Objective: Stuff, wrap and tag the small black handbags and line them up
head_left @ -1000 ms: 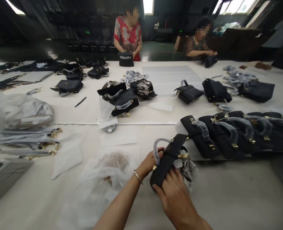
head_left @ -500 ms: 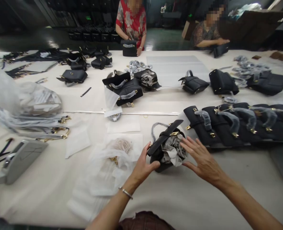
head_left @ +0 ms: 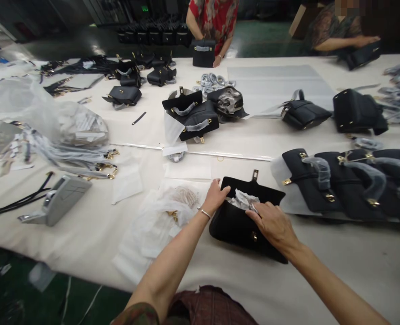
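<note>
A black handbag stands on the table right in front of me, its flap folded back with a gold clasp piece upright at the top. Crumpled pale stuffing paper fills the bag's mouth. My left hand grips the bag's left end where flap and body meet, fingers bent. Over the right part of the opening, my right hand has its fingers closed at the paper, with the thumb by the front rim; some fingertips are hidden inside.
Black handbags with wrapped handles lie in a row at right. Clear plastic bags and a grey tape dispenser are to the left. More black bags lie across the table seam. Two people handle bags at the far side.
The handbag has turned and tipped so its front faces me, and its flap has swung back. My right hand has moved from beside the paper onto it. The view has shifted.
</note>
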Demonstrator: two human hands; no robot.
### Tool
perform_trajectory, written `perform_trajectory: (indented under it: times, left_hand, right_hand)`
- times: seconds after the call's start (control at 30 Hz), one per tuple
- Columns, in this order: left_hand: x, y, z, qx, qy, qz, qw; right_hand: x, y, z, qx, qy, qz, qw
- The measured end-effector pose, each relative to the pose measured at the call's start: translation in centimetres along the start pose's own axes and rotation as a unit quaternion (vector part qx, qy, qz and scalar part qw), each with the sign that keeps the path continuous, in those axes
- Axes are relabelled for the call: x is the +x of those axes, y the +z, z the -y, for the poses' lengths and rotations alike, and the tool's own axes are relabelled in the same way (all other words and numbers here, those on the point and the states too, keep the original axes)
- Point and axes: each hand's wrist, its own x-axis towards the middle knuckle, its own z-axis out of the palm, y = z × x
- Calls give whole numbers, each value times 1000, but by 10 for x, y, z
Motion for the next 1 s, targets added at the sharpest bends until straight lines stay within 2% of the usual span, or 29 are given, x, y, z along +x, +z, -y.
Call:
perform_trajectory:
  times: [0.07,0.1,0.17,0.23,0.27,0.33,0.37,0.4,0.47,0.5,0.6,0.7,0.77,0.9,0.93,1.0]
  left_hand:
    - [-11,6,-11,108,130,-26,985]
    - [-15,10,-15,187,200,-9,962]
    - [-19,19,-18,349,293,79,887]
    - [-20,28,-16,438,307,159,830]
    - [-21,32,-14,458,311,178,814]
    - [-27,37,-7,453,335,186,805]
    - [-29,37,-1,461,356,189,790]
    - [-27,36,6,455,384,176,784]
    - [-10,33,26,417,444,194,769]
    - [3,33,36,392,462,190,773]
    - [34,35,55,385,434,225,783]
    - [35,32,57,432,369,279,774]
    - [31,32,55,457,329,296,772]
    - [24,43,48,521,222,285,774]
    - [19,47,44,532,209,270,775]
    - [4,53,32,539,225,225,780]
  right_hand:
    - [3,14,-5,49,56,23,997]
    - [6,21,-8,73,75,28,994]
    - [10,29,-11,104,97,17,990]
    - [9,28,-7,110,122,-19,986]
    - [5,24,-2,110,137,-44,984]
    - [-8,15,14,91,168,-101,976]
    - [-15,13,23,81,174,-121,974]
    - [-20,14,31,58,183,-132,972]
    - [-22,28,36,28,199,-147,968]
    - [-21,38,33,58,195,-175,963]
    - [-17,58,18,36,224,-186,956]
    - [-16,60,16,73,229,-179,954]
    - [-15,59,16,105,227,-175,952]
    - [-7,53,9,51,235,-126,963]
    - [-6,50,8,36,239,-118,963]
    - [-9,43,11,37,236,-123,963]
